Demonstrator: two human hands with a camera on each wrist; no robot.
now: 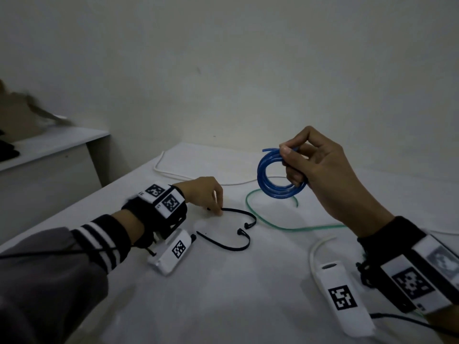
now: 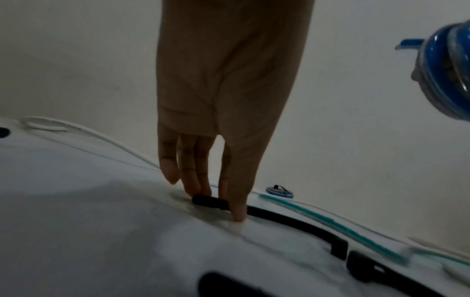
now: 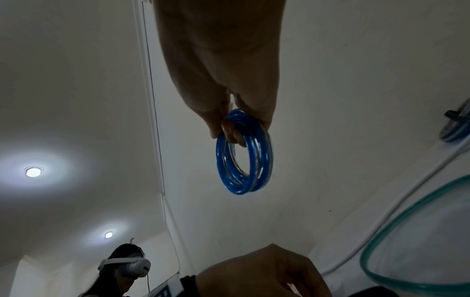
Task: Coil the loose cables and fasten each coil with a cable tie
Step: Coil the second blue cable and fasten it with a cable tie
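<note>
Blue coil (image 1: 277, 192) gripped aloft in right hand (image 1: 323, 167); left hand (image 1: 202, 192) pinches black tie (image 1: 237, 210) by its end, strap running rightward toward the coil.

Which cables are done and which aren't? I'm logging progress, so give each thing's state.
Blue coil: coiled, untied, held up by right hand.
Far cable tie: unfastened, on table, end pinched by left hand.
Near cable tie: unfastened, lying untouched.
Green cable: loose on table.
White cable: loose on table.
Second blue coil: tied, on table.

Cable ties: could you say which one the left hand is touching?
The farther cable tie: the left hand pinches its tip; the nearer tie lies free.
</note>
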